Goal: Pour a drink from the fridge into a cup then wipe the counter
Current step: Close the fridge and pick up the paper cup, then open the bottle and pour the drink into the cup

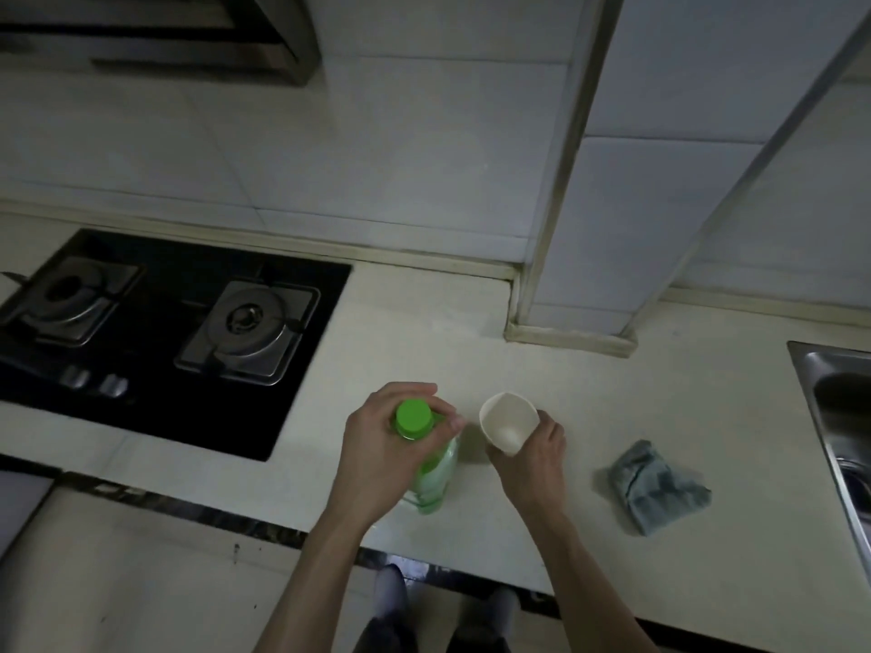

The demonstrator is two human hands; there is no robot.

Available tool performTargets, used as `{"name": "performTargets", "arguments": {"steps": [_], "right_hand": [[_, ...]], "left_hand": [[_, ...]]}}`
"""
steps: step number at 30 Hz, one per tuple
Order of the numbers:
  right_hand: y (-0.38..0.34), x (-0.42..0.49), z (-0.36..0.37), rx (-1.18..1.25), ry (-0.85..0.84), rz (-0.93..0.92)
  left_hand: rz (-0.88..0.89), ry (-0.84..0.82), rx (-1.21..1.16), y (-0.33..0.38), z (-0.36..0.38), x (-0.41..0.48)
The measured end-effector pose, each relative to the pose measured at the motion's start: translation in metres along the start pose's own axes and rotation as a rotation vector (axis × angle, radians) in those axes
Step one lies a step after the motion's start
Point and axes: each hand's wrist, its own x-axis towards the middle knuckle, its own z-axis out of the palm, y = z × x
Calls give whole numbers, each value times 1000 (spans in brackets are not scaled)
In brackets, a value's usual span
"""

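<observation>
A clear bottle with a green label (436, 478) and a bright green cap (414, 417) stands on the pale counter (589, 417). My left hand (382, 450) grips the bottle around its neck, just under the cap. Right beside it is a small white cup (508, 422), tilted toward me so its inside shows; nothing is visible in it. My right hand (537, 457) holds the cup from its right side. A crumpled grey-blue cloth (657, 487) lies on the counter to the right of the cup, apart from both hands.
A black two-burner gas hob (155, 332) is set into the counter at left. A steel sink (839, 417) sits at the right edge. A tiled column (584, 275) juts out behind the cup. The counter's dark front edge (264, 527) runs below my arms.
</observation>
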Motion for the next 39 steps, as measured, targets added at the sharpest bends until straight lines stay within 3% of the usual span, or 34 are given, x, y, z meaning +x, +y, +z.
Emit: {"name": "performTargets", "arguments": {"steps": [5, 9, 11, 14, 18, 21, 29, 34, 39], "right_hand": [[0, -7, -4, 24, -78, 97], [-18, -13, -35, -103, -61, 85], [-43, -16, -61, -12, 5, 107], [-93, -22, -98, 274, 113, -84], [-164, -38, -122, 273, -262, -316], [-190, -50, -117, 124, -346, -442], [-206, -61, -97, -11, -272, -540], [-218, -68, -86, 15, -165, -628], [-241, -64, -87, 62, -4, -650]], "left_hand": [[7, -31, -11, 1, -5, 5], [29, -46, -25, 0, -12, 14], [44, -52, -13, -2, -16, 17], [81, -53, 1, -2, -21, 20], [116, -88, 22, -4, -27, 22], [174, -94, -25, -4, -39, 22], [212, -62, 80, -16, -58, 25], [291, -37, 10, -19, -73, 23], [128, -43, -147, -24, -80, 14]]}}
